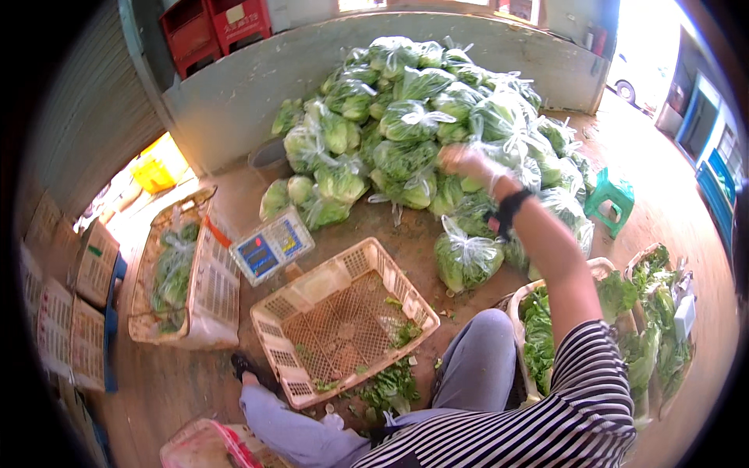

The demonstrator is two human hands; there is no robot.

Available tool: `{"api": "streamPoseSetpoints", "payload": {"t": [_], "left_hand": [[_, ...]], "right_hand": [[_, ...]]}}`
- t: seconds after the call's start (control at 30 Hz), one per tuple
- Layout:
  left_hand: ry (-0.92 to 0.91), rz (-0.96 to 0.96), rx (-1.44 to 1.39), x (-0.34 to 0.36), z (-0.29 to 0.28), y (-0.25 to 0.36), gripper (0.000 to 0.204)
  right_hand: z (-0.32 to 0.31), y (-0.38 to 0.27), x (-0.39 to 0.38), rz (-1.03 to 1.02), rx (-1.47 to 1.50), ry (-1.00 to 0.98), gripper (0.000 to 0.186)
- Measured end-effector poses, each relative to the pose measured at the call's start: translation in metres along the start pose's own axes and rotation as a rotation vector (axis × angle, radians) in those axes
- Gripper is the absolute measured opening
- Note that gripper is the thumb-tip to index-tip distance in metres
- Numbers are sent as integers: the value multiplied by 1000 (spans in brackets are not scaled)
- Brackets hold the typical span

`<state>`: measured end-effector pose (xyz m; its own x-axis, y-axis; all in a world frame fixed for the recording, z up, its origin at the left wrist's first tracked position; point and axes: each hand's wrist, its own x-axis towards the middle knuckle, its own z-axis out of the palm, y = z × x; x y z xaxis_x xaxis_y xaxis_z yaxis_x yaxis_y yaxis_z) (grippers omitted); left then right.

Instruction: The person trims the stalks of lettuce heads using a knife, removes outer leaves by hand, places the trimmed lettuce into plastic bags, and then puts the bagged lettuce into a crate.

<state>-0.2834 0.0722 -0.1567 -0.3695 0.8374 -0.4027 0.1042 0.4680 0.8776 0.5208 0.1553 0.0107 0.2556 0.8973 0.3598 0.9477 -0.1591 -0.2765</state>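
My right arm reaches forward over a big pile of leafy green heads in clear plastic bags (413, 121). Smeared by motion, my right hand (468, 162) is over the middle of that pile, and its fingers do not show clearly. Whether it grips one of the bags cannot be made out. A dark band (511, 209) circles the right wrist. At the pile's near edge, below the hand, one tied bag of greens (466, 256) rests on the floor. My left hand is out of view.
Before my legs lies a beige plastic crate (273, 312) with leaf scraps. A scale display (271, 246) stands beside another crate (214, 285) holding bagged greens. To the right are a green stool (611, 201) and baskets of loose leaves (537, 327). Stacked crates (86, 327) line the left.
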Motion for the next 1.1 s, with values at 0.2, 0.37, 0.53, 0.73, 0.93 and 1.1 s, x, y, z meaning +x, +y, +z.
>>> {"api": "streamPoseSetpoints", "payload": {"t": [0.2, 0.37, 0.53, 0.73, 0.93, 1.1], "left_hand": [[35, -145, -119, -46, -126, -65, 29], [-57, -155, 556, -44, -101, -28, 44], [-204, -47, 769, -73, -113, -32, 47], [-176, -183, 80, -1, -221, -114, 59], [387, -642, 597, 128, -313, -276, 65], [42, -937, 463, 167, -285, -373, 67]], "right_hand": [[165, -264, -122, -252, 672, -712, 27], [188, -408, -188, -436, 792, -902, 28], [182, -536, -226, -598, 760, -931, 25], [236, -559, -262, -712, 693, -403, 21], [252, -553, -266, -870, 548, -290, 26], [260, -553, -263, -864, 511, -341, 23]]}}
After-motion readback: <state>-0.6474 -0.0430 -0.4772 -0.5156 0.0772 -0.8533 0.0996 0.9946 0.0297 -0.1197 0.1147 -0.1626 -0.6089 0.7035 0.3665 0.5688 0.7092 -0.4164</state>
